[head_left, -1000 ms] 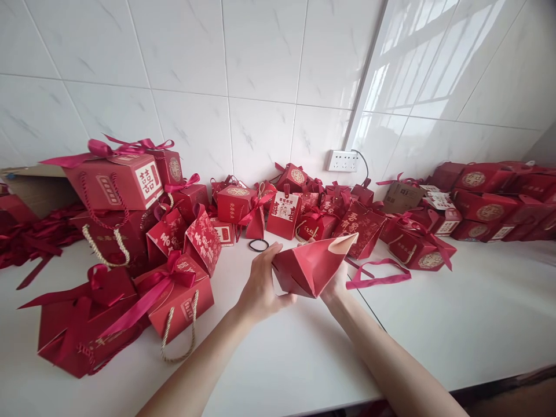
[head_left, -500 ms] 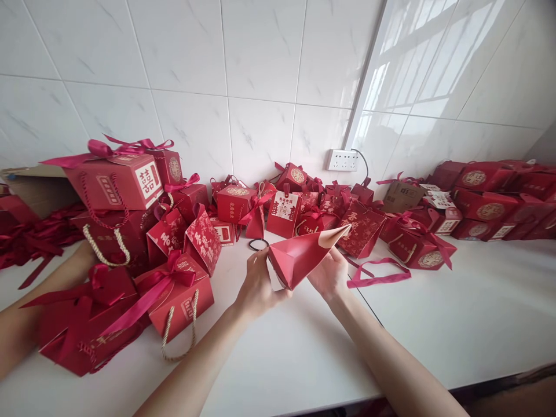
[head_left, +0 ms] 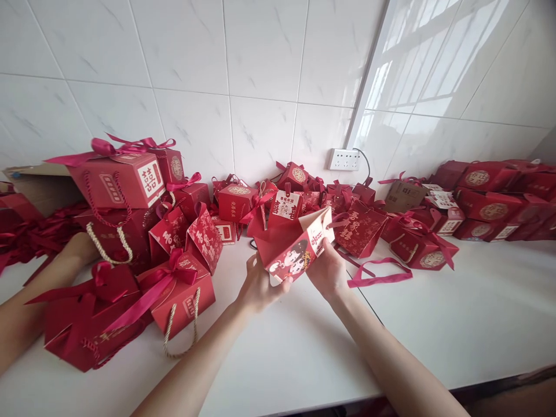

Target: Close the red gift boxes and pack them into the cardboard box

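Observation:
Between my two hands is a red paper gift box [head_left: 295, 255], held tilted above the white table [head_left: 278, 359]. Its near side shows two cartoon figures, and its top flaps stand unfolded. My left hand [head_left: 260, 284] grips the lower left end, thumb at the front. My right hand [head_left: 328, 269] holds the right end, its fingers partly hidden behind the box. A loose pink ribbon [head_left: 382, 278] lies on the table to the right of my right hand. A black ring [head_left: 252, 244] shows partly behind the box.
Ribboned gift boxes with rope handles [head_left: 117, 179] are piled at the left. Another person's arm [head_left: 47, 301] reaches in there. More red boxes [head_left: 490, 200] are stacked at the right, others along the wall. A power strip [head_left: 344, 159] hangs on the tiles.
The box has opened out from a flatter, folded shape and turned, so its printed side with the cartoon figures now faces me. The other person's arm has shifted slightly.

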Tool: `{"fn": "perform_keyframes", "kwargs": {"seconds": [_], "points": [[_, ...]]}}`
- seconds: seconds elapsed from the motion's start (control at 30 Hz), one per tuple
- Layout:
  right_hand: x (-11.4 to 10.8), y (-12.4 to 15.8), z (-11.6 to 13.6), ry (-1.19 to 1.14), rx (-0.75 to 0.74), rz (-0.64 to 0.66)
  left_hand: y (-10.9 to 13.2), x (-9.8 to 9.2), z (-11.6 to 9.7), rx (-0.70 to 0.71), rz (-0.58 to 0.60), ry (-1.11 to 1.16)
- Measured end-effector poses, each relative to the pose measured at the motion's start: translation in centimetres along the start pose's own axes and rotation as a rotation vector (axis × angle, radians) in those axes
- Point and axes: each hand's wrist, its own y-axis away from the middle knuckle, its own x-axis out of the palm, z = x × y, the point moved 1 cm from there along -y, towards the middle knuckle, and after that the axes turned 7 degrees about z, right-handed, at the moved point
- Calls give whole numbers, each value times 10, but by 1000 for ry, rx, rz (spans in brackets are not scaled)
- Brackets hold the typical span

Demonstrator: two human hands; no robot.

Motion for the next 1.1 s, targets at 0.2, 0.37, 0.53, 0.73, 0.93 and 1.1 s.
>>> {"fn": "perform_keyframes", "kwargs": {"seconds": [0.2,0.37,0.53,0.73,0.93,1.1], "points": [[0,1,3,209,-183,-167,-2,0,3,-239,57,396],[-9,2,6,454,-288,-264,-10,-5,12,-310,-259,618],[-2,9,1,813,-265,-116,-10,-10,1,-134,-322,577],[8,16,-4,902,-160,91,-8,-18,-14,-87,-416,476],[7,17,-6,910,-100,105,-6,-22,-16,-113,-426,398],[8,18,-6,946,-136,106,-5,-21,-21,-140,-420,427]]}}
